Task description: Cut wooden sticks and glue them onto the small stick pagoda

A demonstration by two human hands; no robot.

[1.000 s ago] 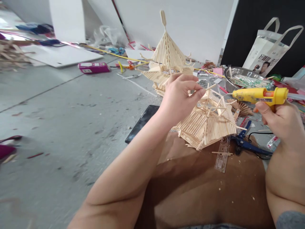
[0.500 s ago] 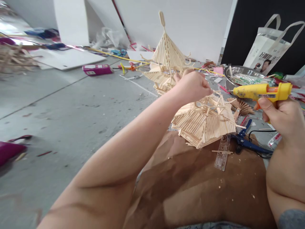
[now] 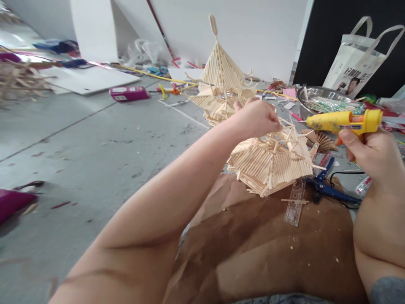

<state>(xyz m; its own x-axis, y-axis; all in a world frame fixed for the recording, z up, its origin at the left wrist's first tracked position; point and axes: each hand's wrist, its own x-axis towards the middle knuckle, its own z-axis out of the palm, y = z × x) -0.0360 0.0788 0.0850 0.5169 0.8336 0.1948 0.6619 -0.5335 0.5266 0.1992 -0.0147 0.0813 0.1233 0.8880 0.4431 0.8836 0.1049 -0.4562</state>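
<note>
A yellow hot glue gun [image 3: 335,121] is gripped in my right hand [image 3: 373,147], its nozzle pointing left. My left hand [image 3: 257,117] reaches over the near wooden-stick roof model [image 3: 268,162], fingers closed at its upper framework. What those fingers hold, if anything, is hidden behind the hand. The near model has sloping panels of side-by-side sticks and an open frame on top. Just behind my left hand stands a taller stick pagoda [image 3: 221,67] with a pointed roof and a finial.
Brown paper [image 3: 253,253] lies in front of me, with a clear ruler [image 3: 294,207] on it. Blue-handled cutters [image 3: 332,190] lie right of the model. Farther back are a metal bowl [image 3: 305,112], a white bag [image 3: 346,63] and a purple box [image 3: 129,93].
My right hand has shifted slightly left with the glue gun. The left hand has dipped a little at the near model's top.
</note>
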